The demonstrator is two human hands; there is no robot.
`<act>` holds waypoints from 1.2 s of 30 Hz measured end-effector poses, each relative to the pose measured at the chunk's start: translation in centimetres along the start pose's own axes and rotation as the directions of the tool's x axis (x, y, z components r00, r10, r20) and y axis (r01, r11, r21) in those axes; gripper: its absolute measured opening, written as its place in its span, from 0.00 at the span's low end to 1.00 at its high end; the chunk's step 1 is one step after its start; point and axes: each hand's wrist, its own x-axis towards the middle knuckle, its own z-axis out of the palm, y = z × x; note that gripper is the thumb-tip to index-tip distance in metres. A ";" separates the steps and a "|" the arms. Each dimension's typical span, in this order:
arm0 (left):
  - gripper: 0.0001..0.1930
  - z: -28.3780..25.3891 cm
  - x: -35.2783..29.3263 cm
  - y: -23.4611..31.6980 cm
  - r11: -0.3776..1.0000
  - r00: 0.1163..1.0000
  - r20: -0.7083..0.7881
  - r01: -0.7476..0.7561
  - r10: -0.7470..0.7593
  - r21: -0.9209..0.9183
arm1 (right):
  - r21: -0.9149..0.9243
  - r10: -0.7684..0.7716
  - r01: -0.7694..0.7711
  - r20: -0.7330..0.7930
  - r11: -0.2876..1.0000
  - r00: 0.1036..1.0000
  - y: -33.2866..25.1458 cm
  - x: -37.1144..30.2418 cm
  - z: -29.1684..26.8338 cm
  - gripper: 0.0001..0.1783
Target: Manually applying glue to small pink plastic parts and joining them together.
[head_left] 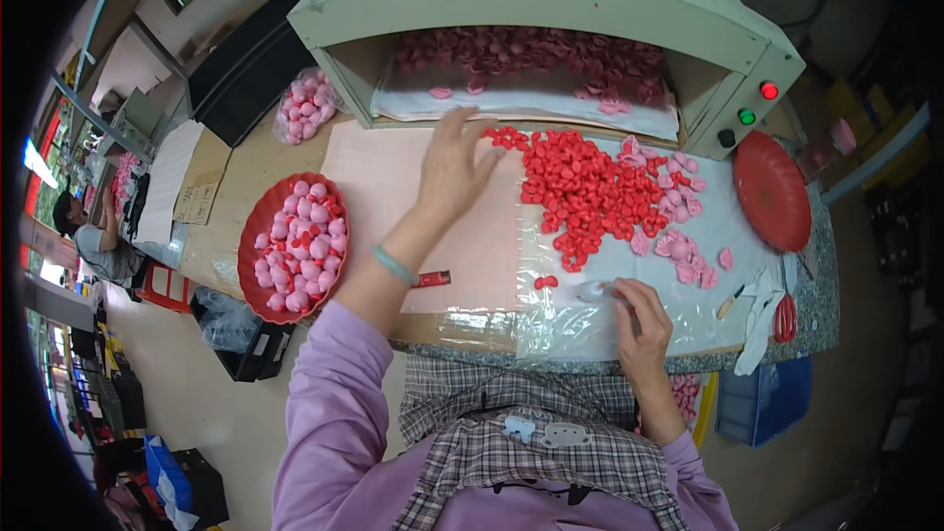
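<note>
My left hand (pixel 454 169), a green bangle (pixel 394 265) at its wrist, reaches over the pale pink sheet with fingers spread and nothing visible in them. Its fingertips come near the upper left edge of a heap of small red bow-shaped pieces (pixel 580 187). My right hand (pixel 644 326) is low over the clear plastic sheet, thumb and index finger apart. Just beyond its fingertips lies a small pale bottle-like thing (pixel 594 291); whether they touch it is hard to tell. One red bow-shaped piece (pixel 546 282) lies apart, left of that.
Pink molded pieces (pixel 678 246) lie right of the heap. A red bowl (pixel 258 280) holds pink balls and red pieces; another red bowl (pixel 773 192) stands at right. Behind is a pale green oven-like machine (pixel 551 0) with pink pieces inside. A red whisk (pixel 785 317) lies near a cloth (pixel 757 315).
</note>
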 end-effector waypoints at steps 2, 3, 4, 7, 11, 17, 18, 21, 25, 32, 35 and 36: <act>0.24 1.9 2.1 -5.8 0.993 0.998 -0.055 -0.022 0.028 0.114 | 0.010 -0.013 0.013 -0.009 1.000 1.000 -0.1 0.2 0.3 0.15; 0.28 2.8 3.0 -8.1 0.969 0.996 0.005 0.091 -0.094 0.229 | 0.004 -0.038 0.038 -0.010 0.999 0.999 -0.1 0.3 0.4 0.14; 0.33 3.5 4.2 -9.5 0.918 0.974 0.049 0.192 -0.222 0.346 | -0.003 -0.064 0.064 -0.012 0.998 0.998 -0.1 0.4 0.5 0.14; 0.43 5.9 8.0 -12.1 0.811 0.780 0.334 0.348 -0.529 0.471 | 0.008 -0.025 0.025 -0.003 1.000 1.000 -0.1 0.7 0.8 0.13; 0.48 10.2 10.7 -12.1 0.890 0.871 0.301 0.271 -0.389 0.366 | 0.007 0.045 -0.045 0.002 0.999 0.999 0.2 1.1 0.7 0.13; 0.44 15.0 14.0 -13.5 0.956 0.979 0.098 0.147 -0.177 0.255 | 0.010 0.082 -0.082 0.023 0.997 0.996 0.2 1.3 1.1 0.13; 0.44 15.7 14.1 -13.1 0.959 0.978 0.109 0.144 -0.175 0.243 | 0.000 0.095 -0.095 0.021 0.995 0.995 0.2 1.3 1.0 0.13; 0.39 17.0 13.9 -13.1 0.948 0.983 0.105 0.111 -0.148 0.298 | -0.009 0.109 -0.109 0.031 0.994 0.994 0.3 1.4 0.9 0.13; 0.36 16.3 12.5 -13.2 0.954 1.000 0.012 0.007 -0.012 0.298 | 0.016 0.124 -0.125 0.044 0.992 0.991 0.4 1.5 0.8 0.12; 0.26 14.5 13.5 -13.0 0.929 0.993 0.114 -0.032 -0.012 0.370 | 0.036 0.097 -0.098 0.041 0.995 0.994 0.6 1.4 0.7 0.12; 0.23 14.5 14.4 -14.3 0.921 0.976 0.090 0.153 -0.197 0.359 | 0.057 0.088 -0.090 0.037 0.994 0.995 0.5 1.4 0.7 0.12; 0.23 14.5 14.7 -15.9 0.921 0.977 0.087 0.151 -0.194 0.360 | 0.058 0.085 -0.087 0.034 0.995 0.996 0.5 1.3 0.6 0.12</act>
